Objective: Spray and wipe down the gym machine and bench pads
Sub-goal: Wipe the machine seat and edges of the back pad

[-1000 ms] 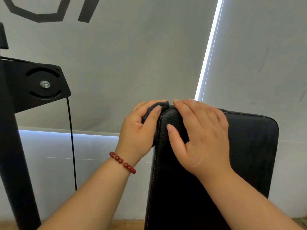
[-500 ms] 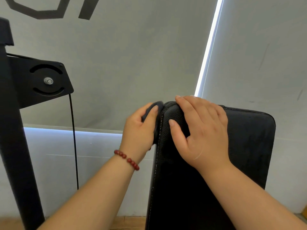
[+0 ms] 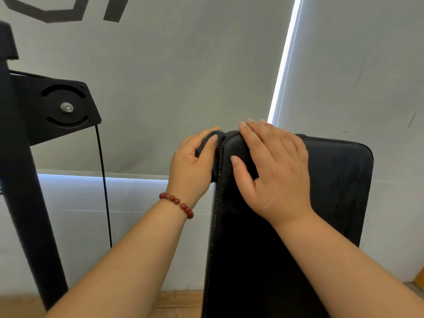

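Wiping step, by the look of it. Your left hand [image 3: 190, 164] curls its fingers round a wadded dark grey cloth [image 3: 218, 137], pressed to the upper left edge of the upright black stitched leatherette bench pad [image 3: 332, 191], centre to 4 o'clock. Right hand [image 3: 277, 171] lies flat on the top corner, fingers straight, slightly apart. Next, likely: draw the cloth down the seam, bracing firmly. Pad face matt, faintly smeared.

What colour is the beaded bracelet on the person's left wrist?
The bracelet is dark red, a string of round beads. It shows best in the head view.
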